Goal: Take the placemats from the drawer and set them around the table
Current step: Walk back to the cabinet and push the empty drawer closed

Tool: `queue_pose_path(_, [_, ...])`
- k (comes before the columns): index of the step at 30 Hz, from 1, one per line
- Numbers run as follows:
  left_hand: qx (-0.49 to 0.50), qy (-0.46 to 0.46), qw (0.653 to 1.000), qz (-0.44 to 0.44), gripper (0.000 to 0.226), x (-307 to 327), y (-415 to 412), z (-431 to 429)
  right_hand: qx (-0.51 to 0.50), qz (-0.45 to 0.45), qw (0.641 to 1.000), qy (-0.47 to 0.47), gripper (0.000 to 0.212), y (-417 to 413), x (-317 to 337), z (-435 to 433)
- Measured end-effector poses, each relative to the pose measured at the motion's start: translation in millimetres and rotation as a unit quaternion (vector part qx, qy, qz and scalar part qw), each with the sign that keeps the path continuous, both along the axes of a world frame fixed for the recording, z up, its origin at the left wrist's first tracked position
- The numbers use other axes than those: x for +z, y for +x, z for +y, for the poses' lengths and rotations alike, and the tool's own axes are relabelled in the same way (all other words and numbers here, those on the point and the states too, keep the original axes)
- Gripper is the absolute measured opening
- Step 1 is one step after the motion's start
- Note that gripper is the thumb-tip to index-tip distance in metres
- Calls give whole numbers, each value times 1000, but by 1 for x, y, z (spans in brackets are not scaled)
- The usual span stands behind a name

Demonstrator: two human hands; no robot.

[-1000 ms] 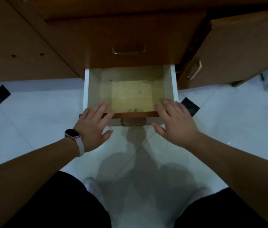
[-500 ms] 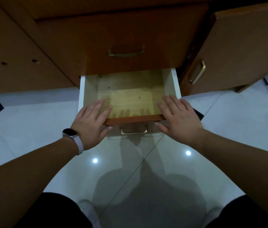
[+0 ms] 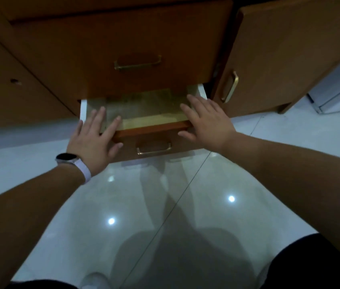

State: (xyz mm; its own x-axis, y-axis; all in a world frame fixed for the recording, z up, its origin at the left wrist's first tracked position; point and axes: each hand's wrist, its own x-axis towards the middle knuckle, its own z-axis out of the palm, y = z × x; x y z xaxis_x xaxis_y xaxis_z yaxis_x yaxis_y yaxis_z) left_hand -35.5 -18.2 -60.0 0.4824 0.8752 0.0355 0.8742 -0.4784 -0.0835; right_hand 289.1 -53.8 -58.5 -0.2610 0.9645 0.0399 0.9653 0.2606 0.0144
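The bottom drawer (image 3: 154,130) of a brown wooden cabinet stands partly open, with white side walls and a pale yellowish bottom (image 3: 146,109); nothing lies in the part that shows. My left hand (image 3: 94,140), with a watch on its wrist, lies flat with straight fingers on the left end of the drawer's front edge. My right hand (image 3: 206,119) lies flat with straight fingers on the right end of that edge. No placemat is in view.
A shut drawer with a brass handle (image 3: 137,63) sits above the open one. A cabinet door (image 3: 279,55) with a brass handle (image 3: 230,86) hangs ajar at right. A glossy white tiled floor (image 3: 165,205) lies below; my knees are at the bottom edge.
The drawer has slid back into the cabinet under both flat hands, so less of its inside shows. My head has moved back and the view now takes in more floor.
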Motion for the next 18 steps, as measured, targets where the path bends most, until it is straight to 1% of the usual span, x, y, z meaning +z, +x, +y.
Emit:
queue_pose_path(2, [-6, 25, 1000, 0, 74, 2, -4, 6, 2, -2, 1000, 16, 78, 2, -3, 4])
queue_pose_path(6, [32, 54, 998, -11, 86, 1, -13, 18, -19, -25, 998, 60, 85, 4, -8, 13])
queue_pose_path(12, [85, 71, 993, -35, 83, -12, -9, 22, -57, -42, 994, 84, 90, 3, -7, 22])
queue_pose_path(16, [42, 90, 995, -20, 71, -14, -2, 30, -69, -47, 992, 90, 91, 2, -7, 33])
queue_pose_path(18, [37, 98, 994, -12, 71, -14, 0, 36, -69, -48, 992, 92, 90, 3, -7, 38])
